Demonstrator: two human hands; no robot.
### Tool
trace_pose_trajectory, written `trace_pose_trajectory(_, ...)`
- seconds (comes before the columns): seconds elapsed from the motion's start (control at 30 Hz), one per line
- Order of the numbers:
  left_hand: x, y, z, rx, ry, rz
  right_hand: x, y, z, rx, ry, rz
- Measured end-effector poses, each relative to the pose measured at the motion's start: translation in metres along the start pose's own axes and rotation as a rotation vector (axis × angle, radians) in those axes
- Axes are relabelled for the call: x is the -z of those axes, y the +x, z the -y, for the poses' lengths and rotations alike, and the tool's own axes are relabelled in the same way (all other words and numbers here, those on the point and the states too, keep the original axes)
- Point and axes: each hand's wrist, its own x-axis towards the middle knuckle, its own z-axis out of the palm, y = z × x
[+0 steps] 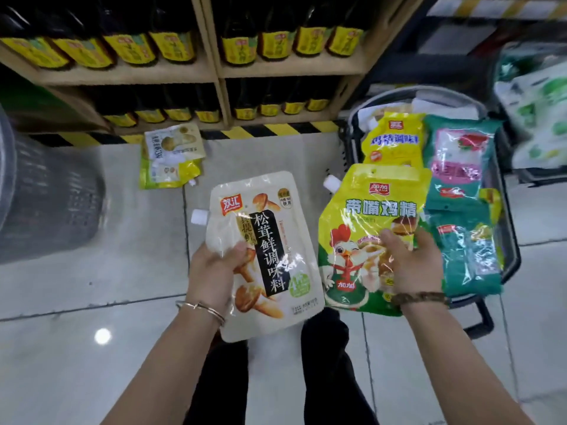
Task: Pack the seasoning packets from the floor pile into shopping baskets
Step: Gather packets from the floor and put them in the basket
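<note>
My left hand [214,271] grips a cream mushroom seasoning pouch [270,240] by its left edge, held up over the floor. My right hand [411,265] holds a yellow-green chicken seasoning pouch [362,222] with a rooster on it, its right side over the rim of the dark shopping basket [511,259]. Inside that basket lie a yellow pouch [391,139] and teal packets [460,179]. Two pouches [171,157] remain on the floor by the shelf base.
A grey mesh basket [46,197] stands at the left. Wooden shelves [214,72] with dark sauce bottles run along the back, above a yellow-black striped kick strip. White and green bags [540,118] sit at the far right. My legs are below, on pale tiles.
</note>
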Motion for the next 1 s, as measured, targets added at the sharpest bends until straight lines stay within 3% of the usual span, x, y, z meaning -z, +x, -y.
trace_pose_trajectory(0.23, -0.148, -0.04, 0.029, -0.028, 0.09, 0.18, 0.13, 0.068, -0.047, -0.036, -0.038, -0.167)
trace_pose_trajectory(0.37, -0.214, -0.043, 0.046, -0.06, 0.163, 0.231, 0.168, 0.113, -0.065, -0.051, -0.056, -0.206)
trace_pose_trajectory(0.57, -0.275, -0.018, 0.07, -0.095, 0.261, 0.168, 0.17, 0.174, -0.093, -0.066, -0.136, -0.123)
trace_pose_trajectory(0.8, -0.296, -0.002, 0.098, -0.024, 0.362, 0.011, 0.152, 0.21, -0.123, -0.095, -0.317, -0.092)
trace_pose_trajectory(0.9, -0.294, -0.008, 0.096, -0.224, 0.458, -0.111, 0.151, 0.214, -0.129, -0.084, -0.38, -0.015)
trace_pose_trajectory(1.0, -0.293, -0.009, 0.099, -0.647, 0.732, -0.211, 0.145, 0.215, -0.132, 0.101, -0.632, 0.08)
